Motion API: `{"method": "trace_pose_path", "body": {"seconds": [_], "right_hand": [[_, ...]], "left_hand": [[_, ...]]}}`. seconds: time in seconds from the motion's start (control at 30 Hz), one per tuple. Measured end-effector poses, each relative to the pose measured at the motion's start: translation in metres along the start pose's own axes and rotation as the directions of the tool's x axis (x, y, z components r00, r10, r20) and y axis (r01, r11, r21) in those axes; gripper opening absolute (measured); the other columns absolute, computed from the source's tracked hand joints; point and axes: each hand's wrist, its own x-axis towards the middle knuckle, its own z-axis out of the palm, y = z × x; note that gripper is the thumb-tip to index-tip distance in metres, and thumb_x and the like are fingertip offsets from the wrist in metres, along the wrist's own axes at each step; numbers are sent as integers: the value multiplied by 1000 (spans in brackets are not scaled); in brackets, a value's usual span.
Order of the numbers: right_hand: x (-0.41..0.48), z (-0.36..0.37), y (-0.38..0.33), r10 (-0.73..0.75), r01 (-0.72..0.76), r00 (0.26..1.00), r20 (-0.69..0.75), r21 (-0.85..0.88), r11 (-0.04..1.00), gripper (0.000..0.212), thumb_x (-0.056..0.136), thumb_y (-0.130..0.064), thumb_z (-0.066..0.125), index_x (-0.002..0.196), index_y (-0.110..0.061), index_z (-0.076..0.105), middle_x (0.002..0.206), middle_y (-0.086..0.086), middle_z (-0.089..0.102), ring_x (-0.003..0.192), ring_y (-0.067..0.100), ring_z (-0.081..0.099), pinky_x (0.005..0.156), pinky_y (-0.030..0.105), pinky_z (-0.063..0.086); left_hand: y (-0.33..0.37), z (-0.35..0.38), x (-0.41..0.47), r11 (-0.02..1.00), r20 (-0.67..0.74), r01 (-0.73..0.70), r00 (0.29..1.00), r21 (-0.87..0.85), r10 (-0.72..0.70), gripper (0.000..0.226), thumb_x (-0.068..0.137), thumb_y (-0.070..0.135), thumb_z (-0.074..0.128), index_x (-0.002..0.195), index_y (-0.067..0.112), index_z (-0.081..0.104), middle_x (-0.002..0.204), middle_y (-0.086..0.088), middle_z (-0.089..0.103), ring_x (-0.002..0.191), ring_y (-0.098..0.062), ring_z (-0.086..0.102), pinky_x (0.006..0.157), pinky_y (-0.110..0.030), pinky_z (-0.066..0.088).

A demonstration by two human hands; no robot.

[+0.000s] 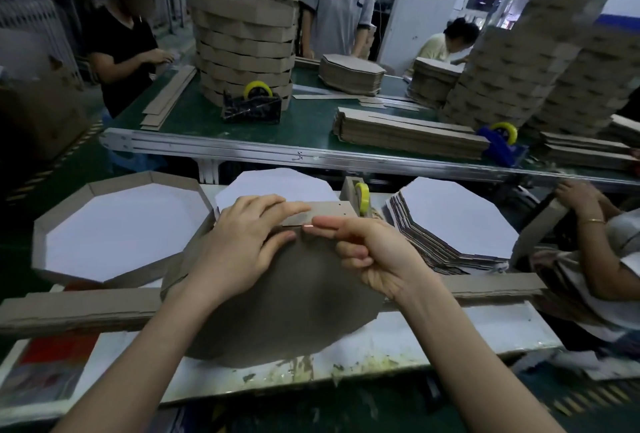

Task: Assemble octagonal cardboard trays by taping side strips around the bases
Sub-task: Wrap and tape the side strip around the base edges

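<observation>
Tall piles of brown cardboard trays [242,37] are standing on a long green table [194,114] at the back, and other people are working around it. A black tape holder [252,107] with a yellow roll is sitting by one pile.

Closer in, a white table [450,332] is holding the work. A brown eight-sided base [277,301] is standing tilted on it, with its brown side facing the camera. A side strip [332,212] is lying along the top edge of the base. The left hand [242,242] is pressing on it. Its fingers are lying flat and a little spread over the strip, and its thumb is resting on the base just below. The right hand [374,252] is reaching in from the right. Its pointer finger and thumb are stretching out close together to the line where strip and base are meeting, and its other fingers are curling in. Something small is shining at the fingertips, but I cannot tell if the hand is pinching anything.

A finished tray [59,214] with a white inside is lying to the left. A pile of flat bases [450,224], white side up, is lying to the right. A small tape holder [358,195] with a yellow roll is standing just behind the strip. Long cardboard strips [76,308] are lying across the table on both sides of the base.
</observation>
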Motion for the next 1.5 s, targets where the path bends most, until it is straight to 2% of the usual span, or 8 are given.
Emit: {"method": "trace_pose_path", "body": {"seconds": [0.13, 0.37, 0.57, 0.77, 0.93, 1.1, 1.33, 1.5], "right_hand": [[-3, 0, 6, -14, 14, 1000, 1, -81, 997, 43, 87, 14, 27, 108, 8, 64, 108, 18, 72, 33, 1, 25, 30, 11, 21], [1, -6, 7, -51, 48, 999, -5, -269, 962, 46, 84, 11, 29, 91, 2, 73, 105, 14, 75, 31, 3, 22, 31, 13, 19], [8, -9, 10, -40, 40, 999, 5, -290, 956, 49, 84, 8, 33, 78, -8, 79, 103, 11, 76, 31, 3, 21, 33, 12, 19], [13, -18, 12, -9, 15, 1000, 25, -275, 961, 50, 84, 8, 36, 86, -13, 81, 107, 7, 75, 33, 3, 23, 33, 13, 24], [18, -17, 4, 13, -5, 1000, 25, -326, 945, 38, 76, -1, 45, 78, -13, 81, 101, 10, 76, 34, 3, 21, 34, 14, 21], [21, -16, -6, 7, 16, 999, 48, -461, 887, 43, 71, 1, 39, 74, -11, 80, 98, 9, 77, 40, 7, 22, 34, 15, 21], [13, -11, -13, 121, -6, 981, 149, -607, 795, 32, 62, -3, 39, 53, -10, 70, 68, 16, 71, 32, 9, 22, 36, 15, 22], [10, -11, -31, -122, 164, 985, 121, -467, 869, 48, 78, 10, 32, 47, -11, 63, 58, 15, 65, 28, 7, 21, 36, 15, 17]], "left_hand": [[0, -3, 1, 999, 38, 11, 999, 43, -13, 37, 97, 40, 42, 132, 42, 56, 134, -3, 53, 125, -25, 43, 102, -45, 37], [-1, 0, 2, 999, 63, 38, 997, 32, -40, 38, 99, 35, 47, 135, 47, 50, 137, 3, 50, 126, -19, 38, 105, -39, 33], [8, -4, 10, 997, 159, 72, 985, -19, -68, 38, 99, 36, 43, 124, 65, 46, 149, 13, 41, 132, -16, 31, 109, -41, 28], [20, 1, 20, 949, 30, 247, 969, -194, -246, 36, 79, 62, 42, 100, 54, 70, 130, 20, 58, 125, -7, 40, 105, -40, 35], [20, 5, 24, 940, -3, 264, 963, -216, -271, 11, 76, 73, 55, 82, 66, 62, 119, 22, 64, 118, -9, 46, 98, -44, 41], [17, 7, 24, 950, -33, 237, 968, -202, -249, 43, 68, 81, 38, 93, 59, 66, 119, 20, 65, 115, -10, 48, 92, -42, 44], [10, 10, 26, 950, -67, 241, 964, -197, -259, 28, 75, 71, 53, 93, 57, 69, 117, 22, 65, 113, -9, 49, 92, -41, 45], [9, 12, 28, 971, -16, 206, 978, -121, -209, 27, 76, 65, 61, 101, 59, 65, 123, 23, 62, 110, -10, 48, 87, -34, 42]]}}
